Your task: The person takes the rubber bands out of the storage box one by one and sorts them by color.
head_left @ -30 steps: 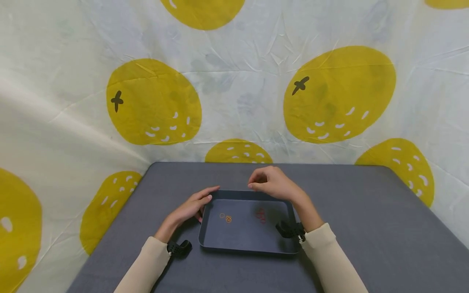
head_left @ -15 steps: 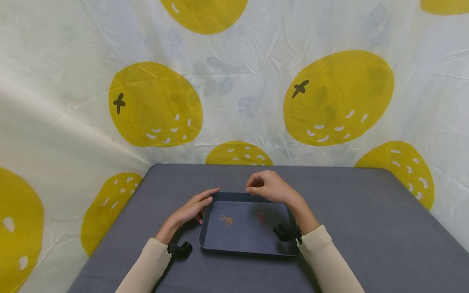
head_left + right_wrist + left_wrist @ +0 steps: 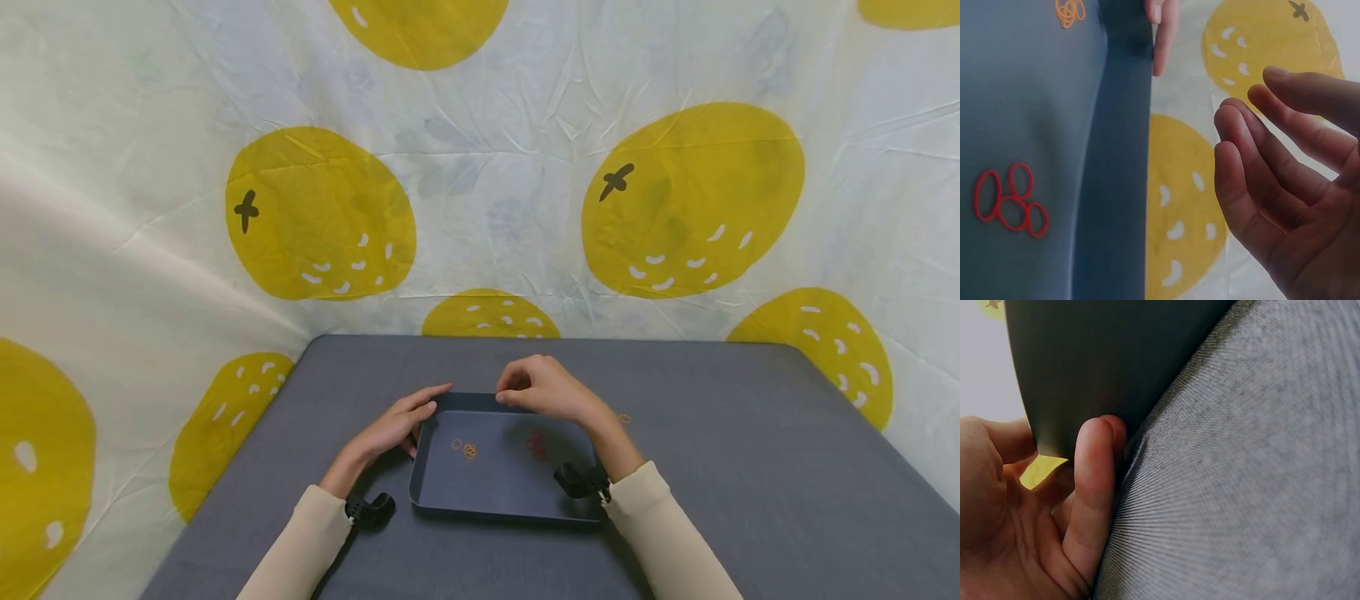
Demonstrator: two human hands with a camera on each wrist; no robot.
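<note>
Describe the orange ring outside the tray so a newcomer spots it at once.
On the grey table, find the dark tray. Just to its right, past the person's right forearm, lies a small orange ring. Unlike the orange rings and red rings inside the tray, it sits outside, alone.

Right grip (image 3: 543,387) shifted left; orange ring (image 3: 625,418) visible.

A yellow-patterned white cloth (image 3: 495,200) hangs behind a grey table (image 3: 750,467).
</note>
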